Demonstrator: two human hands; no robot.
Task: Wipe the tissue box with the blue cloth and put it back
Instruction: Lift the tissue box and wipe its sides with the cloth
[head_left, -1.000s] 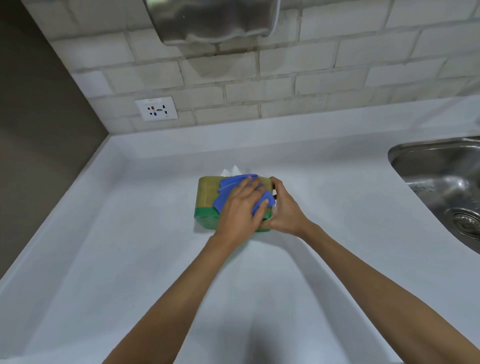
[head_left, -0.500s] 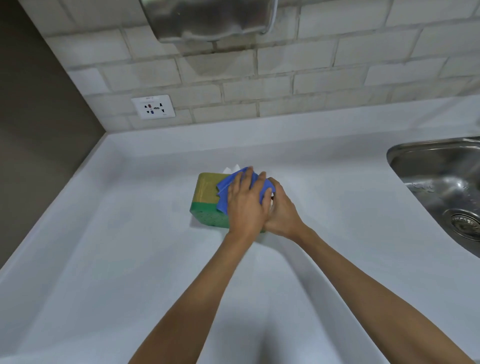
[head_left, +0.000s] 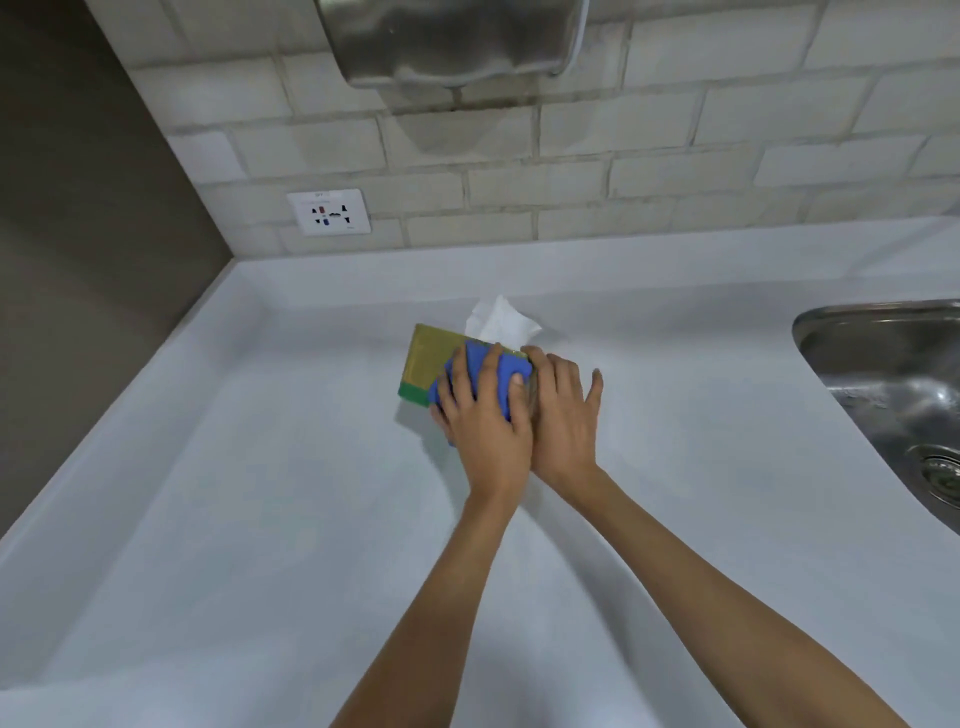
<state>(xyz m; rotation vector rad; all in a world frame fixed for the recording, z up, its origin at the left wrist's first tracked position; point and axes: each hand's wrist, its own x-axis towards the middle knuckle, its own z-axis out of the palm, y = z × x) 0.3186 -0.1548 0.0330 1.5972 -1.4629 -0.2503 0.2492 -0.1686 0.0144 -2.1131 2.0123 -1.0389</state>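
Blue cloth (head_left: 480, 374) under left hand (head_left: 485, 415), tissue box (head_left: 431, 364) prob. lengthwise left-right.

sink (head_left: 883, 364): shiny metal | countertop (head_left: 260, 493): smooth matt white | blue cloth (head_left: 480, 366): soft fabric

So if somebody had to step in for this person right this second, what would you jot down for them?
Left hand: pressing the blue cloth flat against the near side of the tissue box.
Right hand: open, braced against the box's right end to steady it; it grips nothing.
The box sits on the white counter, left of the sink, with a tissue sticking out of the top.
Done: wiping is under way; how much is covered cannot be told.
Left: finish wiping the remaining faces, then set the box back in its place.
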